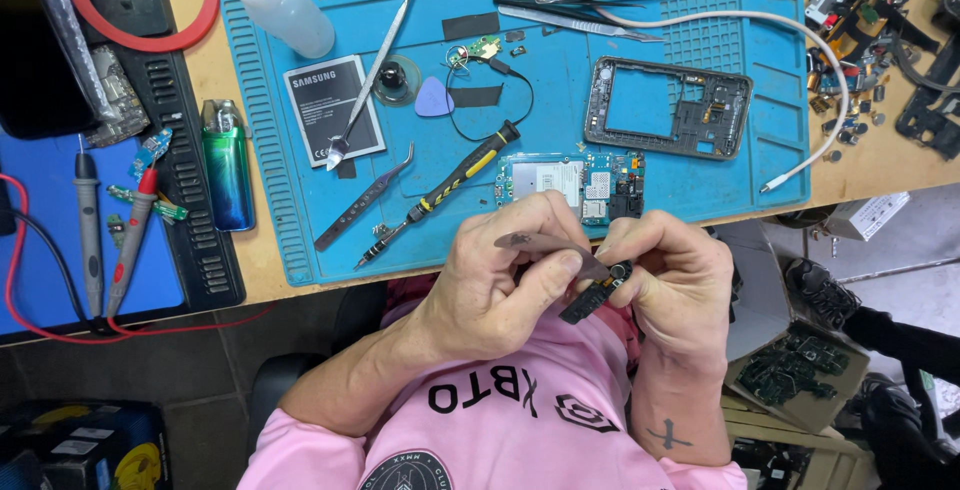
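Note:
My left hand [500,275] grips a thin flat metal tool [545,245], its tip pointing right toward a small black phone part [598,292]. My right hand [675,285] pinches that black part between thumb and fingers. Both hands hover close together just below the front edge of the blue work mat [560,140], above my pink shirt. A phone circuit board [570,185] lies on the mat right above my hands. A black and yellow screwdriver [445,190] lies just left of it.
On the mat lie a black phone frame [668,108], a phone battery [330,110], tweezers [580,10], a metal spudger [385,50], a blue pick [433,100], a squeeze bottle [280,5] and a white cable [800,50]. Multimeter probes [110,240] and a lighter [227,165] sit left. Loose parts crowd the right edge.

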